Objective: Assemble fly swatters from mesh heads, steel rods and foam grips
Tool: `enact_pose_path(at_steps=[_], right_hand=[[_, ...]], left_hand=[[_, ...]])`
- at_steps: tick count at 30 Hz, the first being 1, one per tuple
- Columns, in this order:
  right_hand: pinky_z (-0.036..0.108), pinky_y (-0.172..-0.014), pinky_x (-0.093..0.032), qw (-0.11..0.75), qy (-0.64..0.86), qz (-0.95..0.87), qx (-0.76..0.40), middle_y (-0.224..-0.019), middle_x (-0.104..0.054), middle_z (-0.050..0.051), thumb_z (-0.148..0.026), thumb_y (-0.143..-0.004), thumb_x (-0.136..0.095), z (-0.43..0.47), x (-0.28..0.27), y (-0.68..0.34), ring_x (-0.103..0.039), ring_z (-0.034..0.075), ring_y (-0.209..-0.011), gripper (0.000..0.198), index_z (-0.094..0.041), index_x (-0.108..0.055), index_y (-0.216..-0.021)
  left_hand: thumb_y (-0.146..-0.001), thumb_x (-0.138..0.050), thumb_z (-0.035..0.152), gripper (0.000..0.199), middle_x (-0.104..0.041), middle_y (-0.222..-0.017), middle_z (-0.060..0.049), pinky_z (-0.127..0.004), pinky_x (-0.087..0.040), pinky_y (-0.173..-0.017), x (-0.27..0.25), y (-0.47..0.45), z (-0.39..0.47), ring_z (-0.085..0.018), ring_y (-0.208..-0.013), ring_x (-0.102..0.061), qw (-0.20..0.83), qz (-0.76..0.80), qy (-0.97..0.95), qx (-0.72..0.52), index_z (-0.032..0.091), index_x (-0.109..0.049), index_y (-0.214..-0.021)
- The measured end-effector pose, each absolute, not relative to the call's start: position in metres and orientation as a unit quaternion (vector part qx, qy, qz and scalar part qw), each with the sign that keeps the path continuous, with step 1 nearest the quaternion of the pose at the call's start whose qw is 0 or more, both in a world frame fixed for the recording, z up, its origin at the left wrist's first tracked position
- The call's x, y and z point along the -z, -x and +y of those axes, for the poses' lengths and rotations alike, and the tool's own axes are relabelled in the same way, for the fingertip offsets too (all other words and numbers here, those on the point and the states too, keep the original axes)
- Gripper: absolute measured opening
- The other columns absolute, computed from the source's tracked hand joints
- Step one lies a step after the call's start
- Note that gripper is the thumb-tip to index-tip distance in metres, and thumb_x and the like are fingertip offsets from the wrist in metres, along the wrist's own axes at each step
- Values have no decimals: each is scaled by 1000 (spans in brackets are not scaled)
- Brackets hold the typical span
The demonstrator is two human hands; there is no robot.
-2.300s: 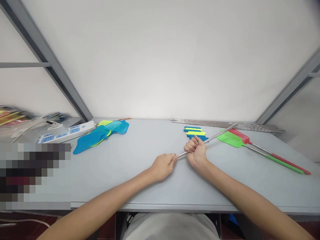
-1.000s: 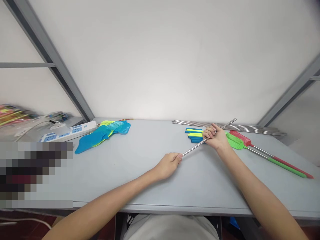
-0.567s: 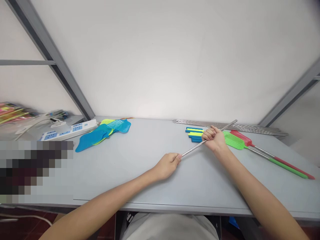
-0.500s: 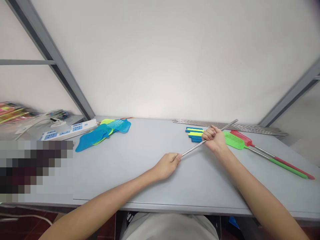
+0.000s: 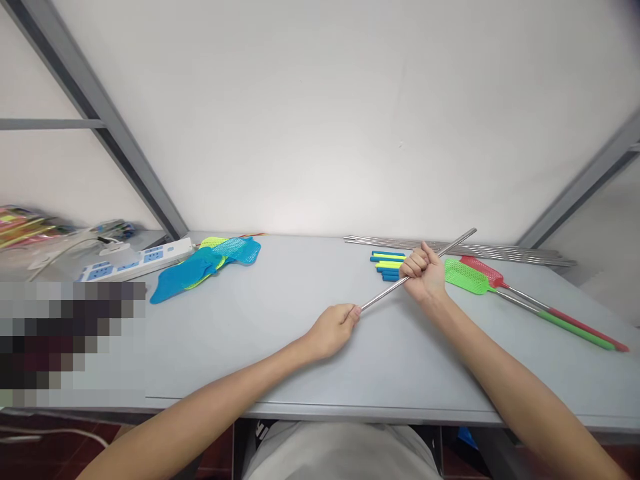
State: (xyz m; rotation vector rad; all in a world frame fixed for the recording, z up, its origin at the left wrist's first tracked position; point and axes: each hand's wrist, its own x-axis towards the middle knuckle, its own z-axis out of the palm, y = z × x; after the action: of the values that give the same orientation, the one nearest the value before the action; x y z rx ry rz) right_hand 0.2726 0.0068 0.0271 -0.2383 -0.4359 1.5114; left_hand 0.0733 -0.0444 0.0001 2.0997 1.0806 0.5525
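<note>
A thin silver metal rod (image 5: 384, 293) slants up to the right above the table, held between both hands. My left hand (image 5: 334, 328) is closed on its lower end, which the fingers hide. Farther up, my right hand (image 5: 423, 272) wraps round the rod, and the upper end sticks out past it. Behind the right hand lie several blue and yellow handle sleeves (image 5: 388, 265), partly covered by it. Just right of that hand are a green fly swatter (image 5: 470, 277) and a red fly swatter (image 5: 525, 297), each with a metal shaft and a coloured handle.
More metal rods (image 5: 520, 255) lie along the wall at the back right. Blue and yellow swatter heads (image 5: 187, 273) are piled at the left, next to a white power strip (image 5: 135, 261). The grey table (image 5: 290, 387) has a front edge close to my body.
The rod's upper end has risen slightly, and my right hand has shifted a little up and left along with it. My left hand keeps its grip in nearly the same place.
</note>
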Motion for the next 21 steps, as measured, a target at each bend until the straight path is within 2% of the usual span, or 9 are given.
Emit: enact_pose_path(at_steps=[21], right_hand=[[18, -27, -18, 699, 135, -178, -679, -37, -11, -8, -24, -76, -39, 3, -21, -261, -13, 5, -29, 39, -18, -12, -50]], left_hand=[[-81, -18, 39, 37, -33, -51, 3, -21, -27, -47, 1, -75, -44, -9, -48, -32, 347, 427, -809, -206, 17, -33, -56]])
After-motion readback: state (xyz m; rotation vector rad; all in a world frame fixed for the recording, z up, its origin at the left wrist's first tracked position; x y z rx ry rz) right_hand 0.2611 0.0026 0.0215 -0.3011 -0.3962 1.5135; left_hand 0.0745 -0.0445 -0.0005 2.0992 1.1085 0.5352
